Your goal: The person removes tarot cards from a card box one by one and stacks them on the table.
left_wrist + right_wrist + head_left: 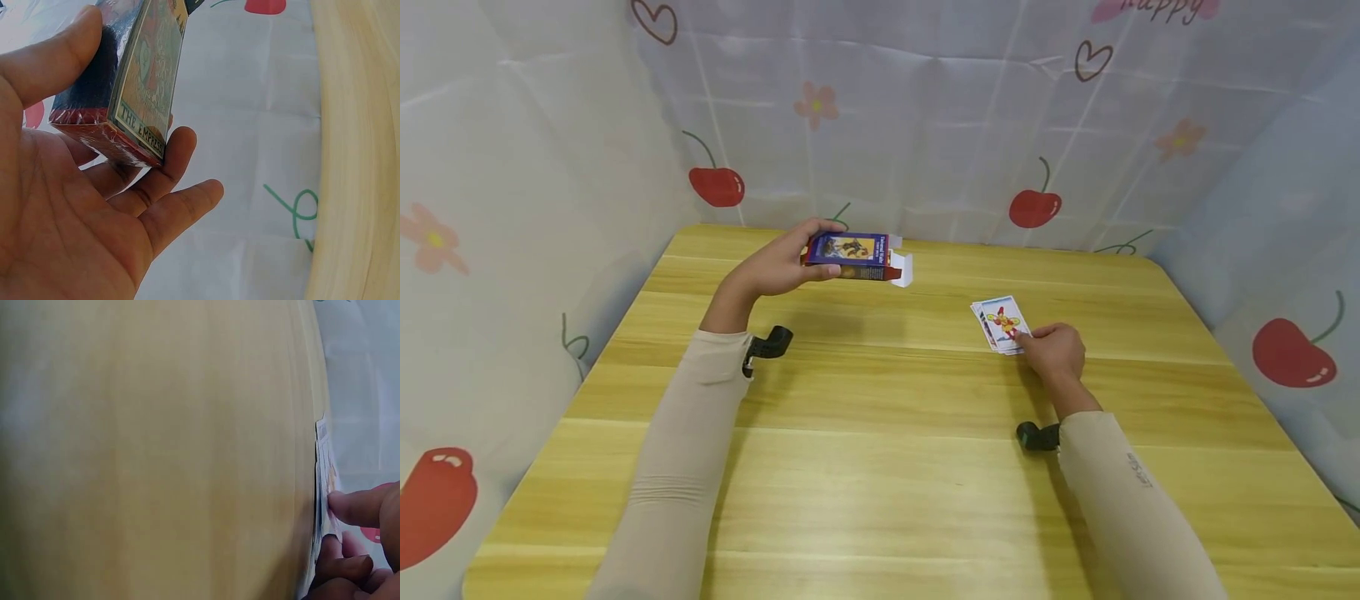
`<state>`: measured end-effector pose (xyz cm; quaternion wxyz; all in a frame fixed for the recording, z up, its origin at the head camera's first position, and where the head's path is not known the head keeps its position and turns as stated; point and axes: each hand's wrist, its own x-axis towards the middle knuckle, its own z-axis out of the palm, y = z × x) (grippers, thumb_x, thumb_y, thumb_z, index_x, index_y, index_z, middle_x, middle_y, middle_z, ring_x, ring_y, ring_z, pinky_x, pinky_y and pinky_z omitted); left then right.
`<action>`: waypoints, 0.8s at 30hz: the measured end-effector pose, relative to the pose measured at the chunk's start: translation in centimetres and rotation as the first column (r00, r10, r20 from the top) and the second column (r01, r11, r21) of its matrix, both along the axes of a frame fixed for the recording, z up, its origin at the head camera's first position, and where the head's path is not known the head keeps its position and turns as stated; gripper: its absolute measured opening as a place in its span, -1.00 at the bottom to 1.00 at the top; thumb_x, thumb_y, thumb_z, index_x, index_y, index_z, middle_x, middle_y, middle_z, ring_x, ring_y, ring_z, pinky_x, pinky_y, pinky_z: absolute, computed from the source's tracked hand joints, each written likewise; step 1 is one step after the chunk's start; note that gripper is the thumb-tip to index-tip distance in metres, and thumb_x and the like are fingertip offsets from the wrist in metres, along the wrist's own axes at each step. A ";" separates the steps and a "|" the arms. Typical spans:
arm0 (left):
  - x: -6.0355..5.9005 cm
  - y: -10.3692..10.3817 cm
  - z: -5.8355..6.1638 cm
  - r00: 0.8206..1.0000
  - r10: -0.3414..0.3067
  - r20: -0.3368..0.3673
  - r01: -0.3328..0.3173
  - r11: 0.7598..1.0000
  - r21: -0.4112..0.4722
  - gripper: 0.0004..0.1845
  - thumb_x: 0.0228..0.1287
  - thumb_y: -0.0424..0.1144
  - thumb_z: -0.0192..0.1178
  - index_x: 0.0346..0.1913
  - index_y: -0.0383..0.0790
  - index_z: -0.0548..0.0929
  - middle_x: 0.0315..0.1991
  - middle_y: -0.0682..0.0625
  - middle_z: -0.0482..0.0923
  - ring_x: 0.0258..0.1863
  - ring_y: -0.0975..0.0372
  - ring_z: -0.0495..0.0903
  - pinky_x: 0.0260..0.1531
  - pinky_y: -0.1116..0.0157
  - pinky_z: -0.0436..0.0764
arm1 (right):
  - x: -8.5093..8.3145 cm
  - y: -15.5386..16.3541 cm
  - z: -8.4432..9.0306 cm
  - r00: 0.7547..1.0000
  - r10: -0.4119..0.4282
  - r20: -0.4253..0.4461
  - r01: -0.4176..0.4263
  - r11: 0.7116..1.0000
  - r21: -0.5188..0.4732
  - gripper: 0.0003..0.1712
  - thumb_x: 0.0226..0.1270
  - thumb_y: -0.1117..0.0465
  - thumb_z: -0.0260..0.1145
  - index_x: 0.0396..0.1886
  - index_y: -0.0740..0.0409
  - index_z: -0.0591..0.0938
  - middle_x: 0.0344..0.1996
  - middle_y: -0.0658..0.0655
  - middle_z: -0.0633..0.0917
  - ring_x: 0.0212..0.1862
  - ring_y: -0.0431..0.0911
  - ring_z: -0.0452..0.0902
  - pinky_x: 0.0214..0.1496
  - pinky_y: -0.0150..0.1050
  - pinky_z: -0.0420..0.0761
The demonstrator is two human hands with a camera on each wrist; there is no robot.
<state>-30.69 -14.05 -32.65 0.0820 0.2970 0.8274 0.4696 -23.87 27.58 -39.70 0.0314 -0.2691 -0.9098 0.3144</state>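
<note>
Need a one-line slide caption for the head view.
Left hand holds an open card box above the wooden table; right hand pinches a card stack.

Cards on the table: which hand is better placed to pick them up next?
Right. The right hand already rests on the cards, thumb on top. The left hand grips the box, held above the table.

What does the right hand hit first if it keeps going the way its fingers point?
The right hand points up-left, fingers already on the stack of cards. Past the cards the wooden table looks bare towards the card box in the left hand, which probably sits above that line.
</note>
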 end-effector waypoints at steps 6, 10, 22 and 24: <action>0.1 -0.1 0.0 1.000 0.000 -0.005 0.000 1.000 0.006 -0.33 0.36 -0.19 0.25 0.45 -0.10 0.21 0.27 -0.16 0.33 0.16 0.04 0.42 0.10 0.07 0.51 | -0.1 0.1 0.1 0.993 0.080 0.087 -0.086 0.994 0.070 -0.52 0.31 -0.09 0.26 -0.14 0.27 0.70 -0.06 0.26 0.67 -0.15 0.04 0.50 -0.29 -0.25 0.40; 0.1 0.0 0.0 1.000 -0.004 -0.011 0.005 1.000 0.015 -0.34 0.36 -0.19 0.25 0.43 -0.11 0.23 0.27 -0.16 0.34 0.16 0.04 0.43 0.09 0.07 0.52 | -0.1 0.1 0.2 0.985 0.128 0.116 -0.140 0.984 0.106 -0.57 0.36 -0.06 0.22 -0.20 0.25 0.72 -0.12 0.24 0.67 -0.23 0.02 0.48 -0.33 -0.25 0.39; 0.0 -0.2 0.0 1.000 0.001 -0.005 -0.001 1.000 0.012 -0.34 0.36 -0.18 0.25 0.44 -0.10 0.22 0.29 -0.16 0.31 0.17 0.04 0.41 0.11 0.06 0.52 | -2.2 -4.2 5.4 0.958 0.280 -0.068 -0.273 0.957 0.094 -0.52 0.46 -0.13 0.10 -0.16 0.21 0.62 -0.27 0.16 0.63 -0.28 0.01 0.50 -0.30 -0.17 0.45; 0.0 -0.2 0.0 1.000 -0.001 -0.008 0.001 1.000 0.017 -0.34 0.36 -0.18 0.25 0.43 -0.10 0.23 0.29 -0.16 0.31 0.17 0.04 0.41 0.11 0.06 0.52 | -2.5 -5.9 6.7 0.941 0.319 -0.115 -0.308 0.946 0.102 -0.54 0.46 -0.13 0.11 -0.15 0.19 0.63 -0.31 0.13 0.65 -0.31 0.01 0.52 -0.29 -0.14 0.47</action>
